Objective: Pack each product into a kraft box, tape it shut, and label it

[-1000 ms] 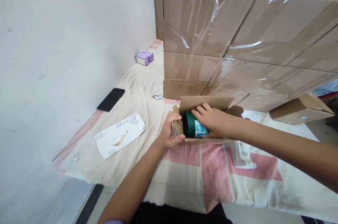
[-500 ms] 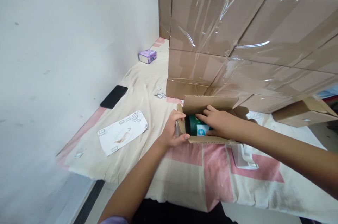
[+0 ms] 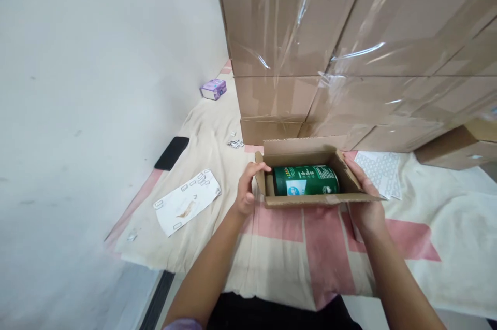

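Note:
An open cardboard box (image 3: 303,201) stands before me with its flaps up. Inside it a green canister (image 3: 310,181) with a dark end and a white-and-blue label lies on its side. My left hand (image 3: 248,187) grips the box's left end, thumb over the edge. At the opposite end my right hand (image 3: 367,200) is wrapped around the right wall and flap, its fingers partly behind the cardboard. Neither hand touches the canister.
Taped cardboard boxes (image 3: 279,29) are stacked behind. On the cloth (image 3: 233,247) lie a black phone (image 3: 172,153), a printed white sheet (image 3: 188,202), a purple tissue pack (image 3: 213,89), foil scraps (image 3: 235,144) and sticker sheets (image 3: 379,169). Another open box (image 3: 458,146) sits at right.
My right hand has left the canister inside the box and moved to the box's right end. My left hand stays on the left end. The camera view has shifted slightly.

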Motion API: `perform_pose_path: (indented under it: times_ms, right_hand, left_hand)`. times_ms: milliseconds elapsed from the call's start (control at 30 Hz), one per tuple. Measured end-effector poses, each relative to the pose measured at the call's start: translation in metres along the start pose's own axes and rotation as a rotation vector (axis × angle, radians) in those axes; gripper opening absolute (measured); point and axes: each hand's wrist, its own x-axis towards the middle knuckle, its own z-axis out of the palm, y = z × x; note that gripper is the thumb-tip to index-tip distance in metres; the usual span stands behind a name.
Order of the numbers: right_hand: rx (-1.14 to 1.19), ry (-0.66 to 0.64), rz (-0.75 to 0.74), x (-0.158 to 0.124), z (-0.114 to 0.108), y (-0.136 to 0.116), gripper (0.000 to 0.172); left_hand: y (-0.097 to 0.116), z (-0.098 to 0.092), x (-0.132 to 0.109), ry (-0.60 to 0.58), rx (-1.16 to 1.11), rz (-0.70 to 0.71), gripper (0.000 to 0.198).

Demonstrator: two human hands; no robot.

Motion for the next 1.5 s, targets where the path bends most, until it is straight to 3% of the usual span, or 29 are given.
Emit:
perform_pose_path:
  times_ms: [67,233,467,700,900,1100,1233,1333,1433,1500]
  right_hand:
    - [0.231,0.069,0.052,-0.01,0.017,-0.01,0.059]
    - [0.072,-0.028,-0.037,-0.033,0.014,-0.025,0.068]
    - [-0.007,0.017,-0.197,-0.032,0.016,-0.004,0.066]
    - [0.003,0.051,-0.263,-0.021,0.018,0.0,0.055]
    - [0.007,0.12,-0.295,-0.022,0.02,0.008,0.043]
    - [0.004,0.065,-0.32,-0.019,0.016,0.011,0.039]
    - [0.015,0.039,-0.33,-0.018,0.014,0.01,0.051]
    - [0.068,0.055,-0.35,-0.019,0.015,0.007,0.074]
    - [0.059,0.055,-0.352,-0.019,0.015,0.005,0.068]
    - [0.019,0.05,-0.358,-0.02,0.016,0.004,0.06]
  left_hand:
    - [0.0,-0.003,0.001,0.002,-0.009,-0.044,0.079]
    - [0.002,-0.01,0.003,-0.098,0.08,-0.076,0.086]
    - [0.003,-0.01,-0.001,-0.047,0.331,-0.103,0.079]
    - [0.009,-0.017,0.001,-0.171,0.325,0.177,0.079]
    - [0.012,-0.012,0.001,0.006,0.355,0.239,0.073]
    - [-0.007,-0.026,0.01,-0.166,0.396,0.366,0.084]
    - [-0.01,-0.029,0.013,-0.155,0.391,0.286,0.092]
    - [-0.008,-0.029,0.013,-0.16,0.321,0.258,0.095]
    - [-0.004,-0.025,0.012,-0.164,0.284,0.22,0.099]
    - [-0.001,-0.02,0.008,-0.082,0.301,0.152,0.098]
